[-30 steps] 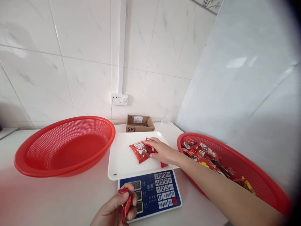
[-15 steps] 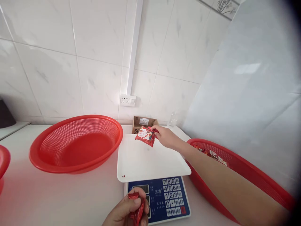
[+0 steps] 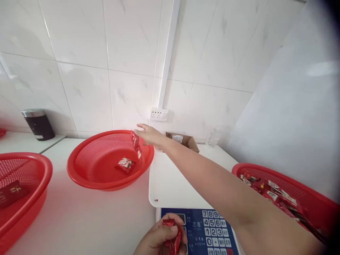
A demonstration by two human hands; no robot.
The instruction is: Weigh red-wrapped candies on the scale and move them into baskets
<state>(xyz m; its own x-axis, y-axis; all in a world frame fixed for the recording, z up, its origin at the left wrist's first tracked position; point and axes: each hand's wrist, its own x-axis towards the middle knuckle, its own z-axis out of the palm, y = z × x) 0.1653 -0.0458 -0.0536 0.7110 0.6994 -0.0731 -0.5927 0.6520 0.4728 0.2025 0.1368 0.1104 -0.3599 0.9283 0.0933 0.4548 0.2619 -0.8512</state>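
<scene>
Fingers of the right hand (image 3: 150, 135) were spread and extended over the far rim of the middle red basket (image 3: 79, 170), with nothing clamped between them; one red snack packet (image 3: 136, 143) hung in the air just below the fingertips, apart from them, inside the basket's rim. A second packet (image 3: 125, 164) lay flat on the basket floor, near the centre. The open posture and the packet's position beneath it were consistent with a release over the basket.

Fingers of the left hand (image 3: 160, 241) were curled shut around a few red packets (image 3: 172, 241), held low at the near edge of the view, over the display side of the blue scale keypad (image 3: 212, 233). The grip appeared to serve as a reserve, keeping stock close to the scale.

White scale tray (image 3: 170, 184) sat between the baskets and carried no packets. To the right, another red basket (image 3: 313, 202) held a heap of packets. A third red basket (image 3: 37, 166) at the left held a flat red item. A small cardboard box (image 3: 183, 140) and a wall socket (image 3: 159, 114) stood behind the tray.
</scene>
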